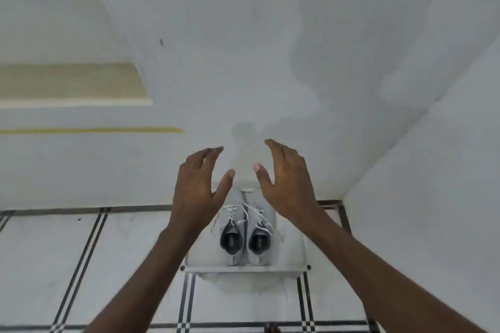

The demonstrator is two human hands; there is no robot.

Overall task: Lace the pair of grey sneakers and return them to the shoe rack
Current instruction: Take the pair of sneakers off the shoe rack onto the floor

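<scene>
Two grey sneakers stand side by side on the white shoe rack [205, 269], toes toward the wall, heels toward me. The left sneaker [232, 240] and the right sneaker [260, 238] both carry white laces, with loose ends trailing over their sides. My left hand [198, 189] hovers above and left of the pair, fingers spread, holding nothing. My right hand [286, 184] hovers above and right of the pair, also spread and holding nothing. Neither hand touches a shoe. The hands hide the sneakers' toes.
The rack stands against a white wall [270, 62] in a corner, with a side wall [433, 197] close on the right. White floor tiles with dark lines [81, 265] spread to the left and front. A pale ledge [73, 84] sits at upper left.
</scene>
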